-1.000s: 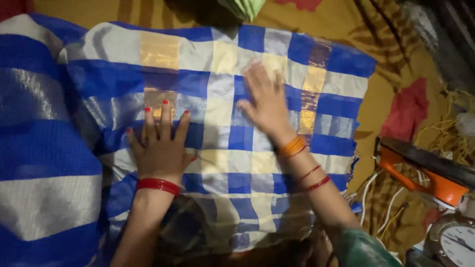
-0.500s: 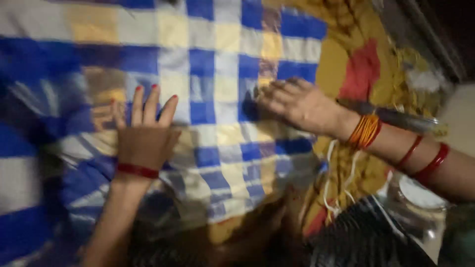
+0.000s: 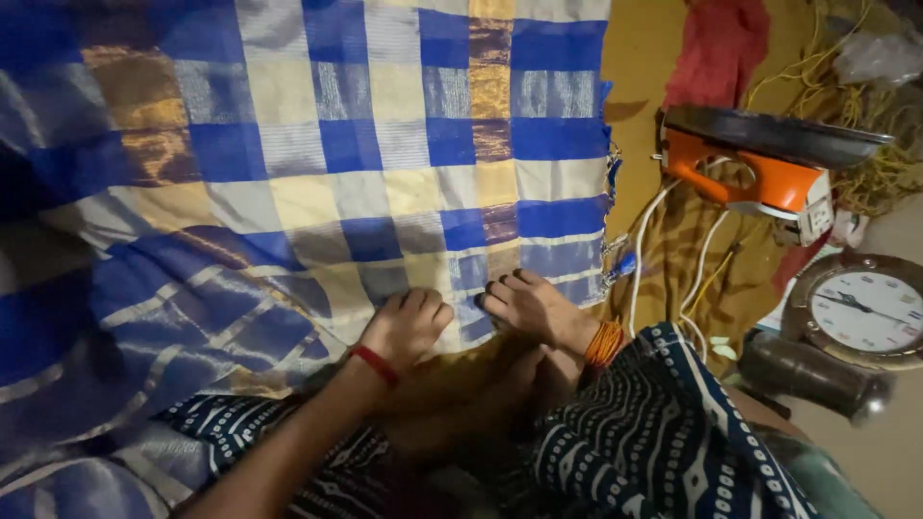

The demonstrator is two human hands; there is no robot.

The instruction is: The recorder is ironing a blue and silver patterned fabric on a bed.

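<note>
Blue, cream and gold checks cover the cloth (image 3: pixel 365 163), which lies spread flat over a mustard sheet (image 3: pixel 639 58), its near edge just before the person's lap. The left hand (image 3: pixel 409 327) curls its fingers onto that edge, and just right of it the right hand (image 3: pixel 529 306) does likewise, both seemingly pinching the hem to keep it taut. Farther right an orange iron (image 3: pixel 760 159) rests with its white cord (image 3: pixel 649 231) trailing near the cloth's fringe; nearer stands a round clock (image 3: pixel 860 309).
</note>
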